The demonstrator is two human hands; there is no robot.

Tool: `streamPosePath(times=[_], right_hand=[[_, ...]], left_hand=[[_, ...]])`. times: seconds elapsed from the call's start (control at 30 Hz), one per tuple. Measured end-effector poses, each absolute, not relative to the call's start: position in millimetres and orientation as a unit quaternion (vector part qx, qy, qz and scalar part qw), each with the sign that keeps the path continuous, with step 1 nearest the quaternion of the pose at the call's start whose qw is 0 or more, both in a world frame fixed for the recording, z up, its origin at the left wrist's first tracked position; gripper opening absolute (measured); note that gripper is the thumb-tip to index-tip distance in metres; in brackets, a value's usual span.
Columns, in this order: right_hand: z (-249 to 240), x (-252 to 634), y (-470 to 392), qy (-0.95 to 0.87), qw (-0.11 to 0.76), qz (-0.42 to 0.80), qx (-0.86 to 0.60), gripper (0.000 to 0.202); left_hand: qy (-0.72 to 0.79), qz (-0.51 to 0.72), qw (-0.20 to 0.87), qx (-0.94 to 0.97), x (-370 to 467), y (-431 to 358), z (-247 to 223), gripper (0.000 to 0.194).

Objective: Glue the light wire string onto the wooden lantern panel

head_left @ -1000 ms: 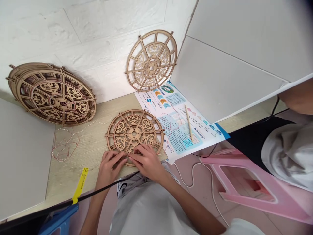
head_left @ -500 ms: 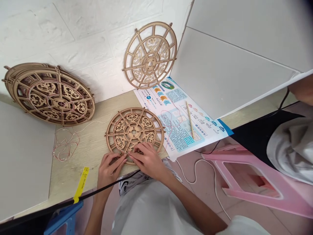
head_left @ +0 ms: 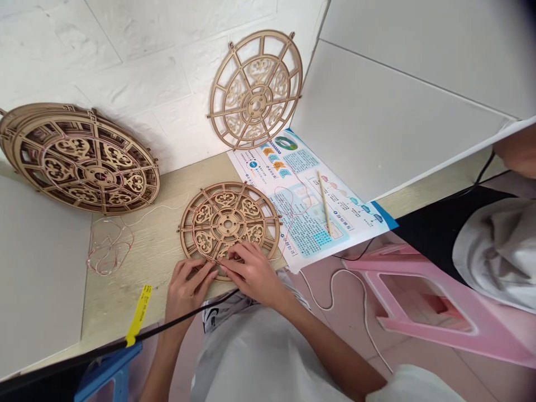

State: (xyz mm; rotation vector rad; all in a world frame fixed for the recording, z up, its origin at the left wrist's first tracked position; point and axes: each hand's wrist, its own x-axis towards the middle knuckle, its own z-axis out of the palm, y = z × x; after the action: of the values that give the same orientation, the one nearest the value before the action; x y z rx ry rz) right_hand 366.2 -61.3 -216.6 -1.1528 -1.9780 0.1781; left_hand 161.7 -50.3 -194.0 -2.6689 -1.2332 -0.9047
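A round wooden openwork wheel point(head_left: 227, 214) with spokes and scrollwork lies flat on the table in front of me. Thin reddish wire point(head_left: 193, 226) curves round its inner ring on the left. At the wheel's near edge, my left hand point(head_left: 184, 290) has thumb and fingers closed together on the wire. Fingertips of my right hand point(head_left: 256, 278) pinch the same stretch just beside it, palm over the near right part of the wheel. What lies exactly between the fingertips is mostly hidden. More wire point(head_left: 310, 206) trails right onto a printed sheet point(head_left: 314, 167).
A similar wheel point(head_left: 274, 95) leans against the white wall; several more point(head_left: 100, 173) are stacked at left. Tangled wire point(head_left: 109, 245) lies near them. A thin wooden stick point(head_left: 324, 204) rests on the sheet. Grey panels flank the table point(head_left: 142, 251). A person sits right, near a pink stool point(head_left: 377, 318).
The view has shifted slightly, so surrounding things appear a little further left and up. Both hands keep nearly the same pinching pose at the wheel's near edge.
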Motion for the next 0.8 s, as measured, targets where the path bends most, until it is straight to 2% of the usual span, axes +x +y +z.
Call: streamPosePath(times=[0.47,0.63,0.8], right_hand=[[-215.9,365.2,-61.5,-0.788,0.408,0.067,-0.457,0.017],[-218.3,365.3,-61.0,-0.79,0.406,0.06,-0.455,0.018],[-218.9,365.4,-60.8,-0.786,0.41,0.064,-0.457,0.019]], left_hand=[[-0.381,-0.257,0.067,-0.886,158.3,-51.5,-192.5,0.037],[-0.395,-0.269,0.05,-0.877,158.0,-52.9,-194.0,0.031],[-0.384,-0.284,0.051,-0.877,159.0,-53.7,-194.4,0.037]])
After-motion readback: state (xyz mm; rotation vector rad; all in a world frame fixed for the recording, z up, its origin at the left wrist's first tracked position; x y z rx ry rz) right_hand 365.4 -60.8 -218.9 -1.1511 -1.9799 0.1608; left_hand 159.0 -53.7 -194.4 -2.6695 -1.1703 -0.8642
